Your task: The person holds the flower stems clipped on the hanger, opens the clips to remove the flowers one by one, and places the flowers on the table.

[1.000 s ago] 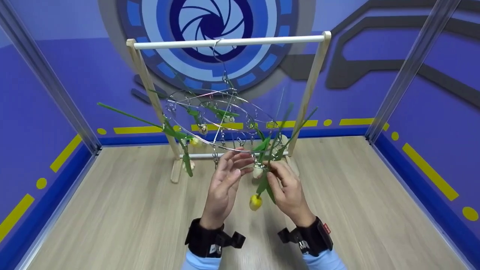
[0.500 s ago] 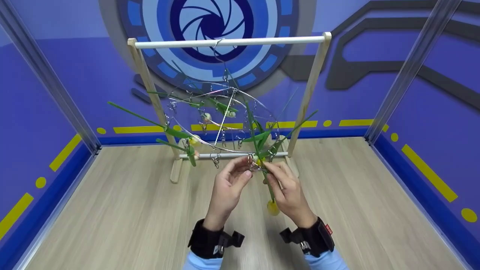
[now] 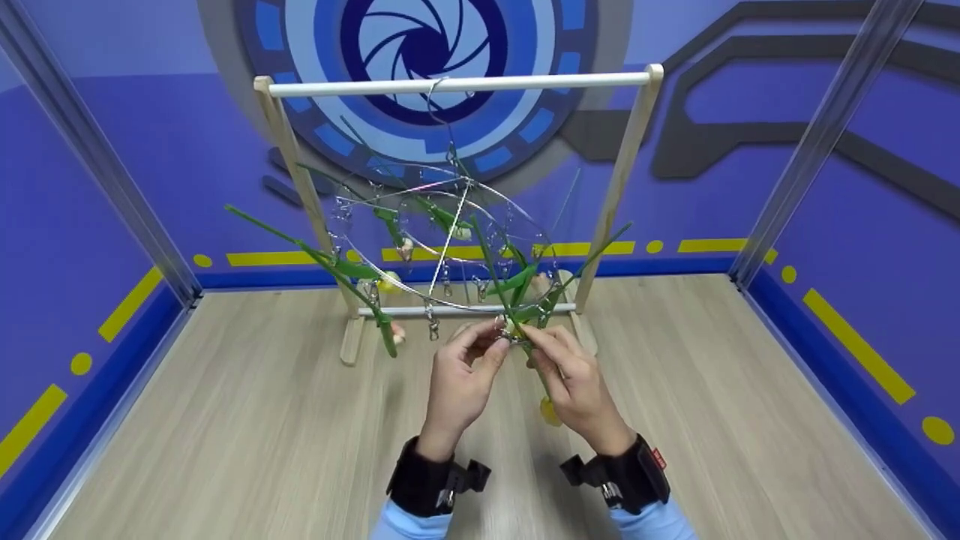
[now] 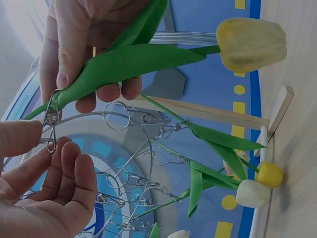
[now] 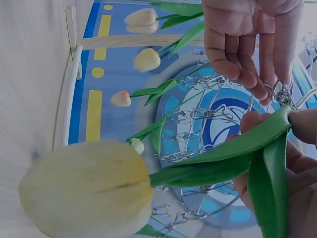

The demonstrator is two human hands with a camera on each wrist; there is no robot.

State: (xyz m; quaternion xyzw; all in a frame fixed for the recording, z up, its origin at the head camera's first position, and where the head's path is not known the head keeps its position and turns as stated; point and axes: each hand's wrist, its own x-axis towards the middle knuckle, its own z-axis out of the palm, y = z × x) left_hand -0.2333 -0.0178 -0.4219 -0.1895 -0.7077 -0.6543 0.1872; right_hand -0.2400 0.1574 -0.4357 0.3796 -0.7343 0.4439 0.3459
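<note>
Between two hands [image 3: 517, 375] (one tulip [image 3: 550, 411])

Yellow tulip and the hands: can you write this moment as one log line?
left hand: pinches metal clip | right hand: holds yellow tulip by stem at clip | tulip: head down | round wire hanger: on wooden rack, other tulips clipped

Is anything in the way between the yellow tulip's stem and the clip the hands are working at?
Nothing visible. The right hand holds the yellow tulip with its leaf right at the clip, which the left hand pinches on the wire hanger.
</note>
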